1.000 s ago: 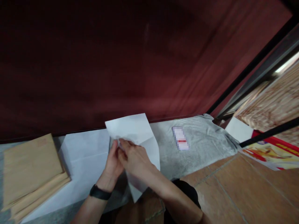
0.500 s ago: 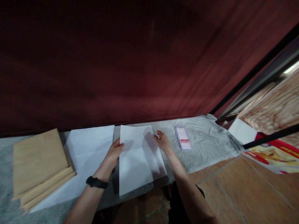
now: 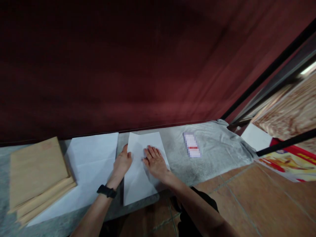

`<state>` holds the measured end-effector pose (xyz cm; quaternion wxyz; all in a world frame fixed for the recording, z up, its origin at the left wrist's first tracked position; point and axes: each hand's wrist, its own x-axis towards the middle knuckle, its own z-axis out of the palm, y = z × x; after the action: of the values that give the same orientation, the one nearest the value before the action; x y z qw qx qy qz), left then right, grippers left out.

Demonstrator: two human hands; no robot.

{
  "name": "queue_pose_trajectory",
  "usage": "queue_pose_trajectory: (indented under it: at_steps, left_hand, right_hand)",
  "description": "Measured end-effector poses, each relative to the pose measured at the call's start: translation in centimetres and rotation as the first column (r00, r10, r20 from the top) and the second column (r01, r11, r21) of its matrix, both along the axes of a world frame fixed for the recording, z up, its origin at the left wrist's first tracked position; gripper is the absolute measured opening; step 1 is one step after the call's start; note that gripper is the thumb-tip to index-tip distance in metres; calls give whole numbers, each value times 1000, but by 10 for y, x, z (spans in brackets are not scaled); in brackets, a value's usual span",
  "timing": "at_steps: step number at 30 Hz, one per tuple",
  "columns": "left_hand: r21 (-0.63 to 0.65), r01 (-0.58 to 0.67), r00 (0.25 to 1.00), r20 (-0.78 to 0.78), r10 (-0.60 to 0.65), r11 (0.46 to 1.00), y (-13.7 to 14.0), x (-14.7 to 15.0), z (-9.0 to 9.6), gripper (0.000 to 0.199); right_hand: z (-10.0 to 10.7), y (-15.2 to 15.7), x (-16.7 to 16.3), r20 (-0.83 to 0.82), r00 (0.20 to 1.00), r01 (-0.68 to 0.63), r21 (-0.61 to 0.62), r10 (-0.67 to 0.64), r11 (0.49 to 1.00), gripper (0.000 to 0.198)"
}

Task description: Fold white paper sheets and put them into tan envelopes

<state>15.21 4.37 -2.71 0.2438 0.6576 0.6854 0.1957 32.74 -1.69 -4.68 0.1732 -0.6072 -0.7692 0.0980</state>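
Observation:
A white sheet of paper [image 3: 138, 184], creased across its middle, lies on the grey cloth. At its left edge is my left hand [image 3: 122, 162], with the thumb over the paper and the other fingers at or under the edge, closed on it. My right hand [image 3: 155, 163] rests palm down on the middle of the sheet, fingers stretched out and slightly spread, holding nothing. Left of my left hand, more white paper [image 3: 96, 158] lies flat, partly under a stack of brown paper envelopes [image 3: 37, 171].
Grey cloth [image 3: 217, 148] covers the low surface, with a pixelated white and red item [image 3: 192, 145] to the right. A dark red curtain-like wall [image 3: 158, 82] rises behind. Black bars [image 3: 274, 69], a printed colourful box [image 3: 291, 161] and tiled floor [image 3: 247, 194] are at right.
My right hand has moved left from beside the sheet's right edge and now lies flat on it. My left hand stays at the left edge. The view has shifted slightly.

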Motion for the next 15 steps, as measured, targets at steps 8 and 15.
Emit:
queue_pose_trajectory:
  at_steps: [8, 15]
  left_hand:
    - [-148, 56, 963, -253, -93, 987, -8, -8, 13, 59]
    - [-82, 93, 985, -135, -103, 992, -5, -24, 0, 59]
  right_hand:
    - [27, 17, 21, -62, 993, 94, -29, -96, 995, 35]
    - [9, 20, 10, -13, 1000, -28, 16, 29, 999, 51]
